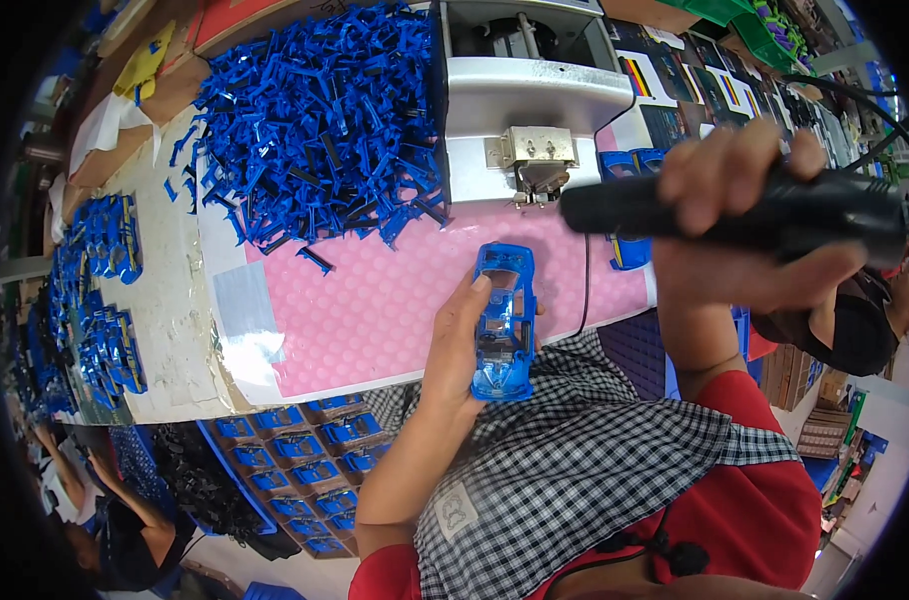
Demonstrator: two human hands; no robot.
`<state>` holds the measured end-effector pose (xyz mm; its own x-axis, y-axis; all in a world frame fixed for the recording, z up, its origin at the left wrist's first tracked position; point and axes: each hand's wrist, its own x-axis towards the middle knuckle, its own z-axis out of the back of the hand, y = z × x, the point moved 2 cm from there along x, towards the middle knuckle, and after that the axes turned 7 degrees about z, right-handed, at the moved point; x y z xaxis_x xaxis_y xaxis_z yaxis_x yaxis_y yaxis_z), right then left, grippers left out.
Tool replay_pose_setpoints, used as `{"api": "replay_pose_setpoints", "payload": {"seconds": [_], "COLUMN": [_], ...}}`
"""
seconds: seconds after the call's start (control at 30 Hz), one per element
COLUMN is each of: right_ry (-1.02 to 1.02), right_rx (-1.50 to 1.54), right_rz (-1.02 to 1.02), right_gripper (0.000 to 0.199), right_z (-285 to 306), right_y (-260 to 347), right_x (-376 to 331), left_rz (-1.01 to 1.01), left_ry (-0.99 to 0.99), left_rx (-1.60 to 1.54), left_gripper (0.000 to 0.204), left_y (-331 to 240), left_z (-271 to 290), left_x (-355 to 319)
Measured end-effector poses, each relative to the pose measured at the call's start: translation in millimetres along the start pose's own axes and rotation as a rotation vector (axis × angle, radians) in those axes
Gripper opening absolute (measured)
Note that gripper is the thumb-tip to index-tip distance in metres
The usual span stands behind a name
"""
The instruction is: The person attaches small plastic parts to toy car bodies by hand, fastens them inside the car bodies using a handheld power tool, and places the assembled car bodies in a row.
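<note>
A worktable (165,300) fills the upper left of the view, seen from above by the person working at it. Most of its near surface is covered by a pink dimpled mat (375,300). At the far edge of the mat lies a big, loose heap of blue plastic parts (320,130), a few of them spilled onto the pink. To the right of the heap stands a grey metal machine (530,95) with a small metal fitting hanging from its front, just above the mat. Below the table edge sit trays of finished blue toy cars (300,455), and a checked cloth (575,470) covers the person's lap. The right hand (745,220) is raised at the right, its fingers wrapped tight around a black handheld power tool (745,210) that points left toward the machine. The left hand (465,340) reaches up from the lower edge and holds a blue see-through toy car body (505,320) over the mat's near edge, with the thumb pressed on its left side and the other fingers hidden beneath it.
</note>
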<state>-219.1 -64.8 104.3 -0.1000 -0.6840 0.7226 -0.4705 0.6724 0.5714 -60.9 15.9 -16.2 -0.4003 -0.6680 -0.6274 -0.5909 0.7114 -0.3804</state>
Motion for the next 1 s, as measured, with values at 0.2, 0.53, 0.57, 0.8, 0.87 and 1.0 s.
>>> {"api": "replay_pose_setpoints", "payload": {"seconds": [0.2, 0.53, 0.57, 0.8, 0.87, 1.0], "right_ry": [-0.289, 0.265, 0.228, 0.089, 0.137, 0.149], "right_rx": [-0.319, -0.166, -0.226, -0.413, -0.448, -0.440], "right_rz": [0.370, 0.143, 0.090, -0.060, -0.110, -0.230], "right_gripper": [0.050, 0.059, 0.057, 0.044, 0.050, 0.059], "right_z": [37.1, -11.7, -10.8, -15.7, -17.0, -19.9], "right_y": [-11.0, 12.9, -0.8, -16.3, -12.6, -7.9], "right_x": [62.7, 2.9, -1.5, 25.5, 21.7, -5.1], "left_rz": [-0.011, -0.018, -0.022, -0.011, -0.020, -0.041], "left_ry": [-0.012, -0.042, -0.059, -0.023, -0.013, -0.004], "left_rx": [-0.022, -0.011, -0.032, -0.041, -0.036, -0.016], "left_gripper": [0.039, 0.040, 0.040, 0.041, 0.040, 0.040], "left_y": [2.8, 4.3, 4.7, 5.6, 4.5, 2.4], "left_z": [3.5, 5.3, 7.7, 0.4, 0.7, 0.3], "left_x": [3.0, -1.8, -1.5, 2.7, 2.9, 0.7]}}
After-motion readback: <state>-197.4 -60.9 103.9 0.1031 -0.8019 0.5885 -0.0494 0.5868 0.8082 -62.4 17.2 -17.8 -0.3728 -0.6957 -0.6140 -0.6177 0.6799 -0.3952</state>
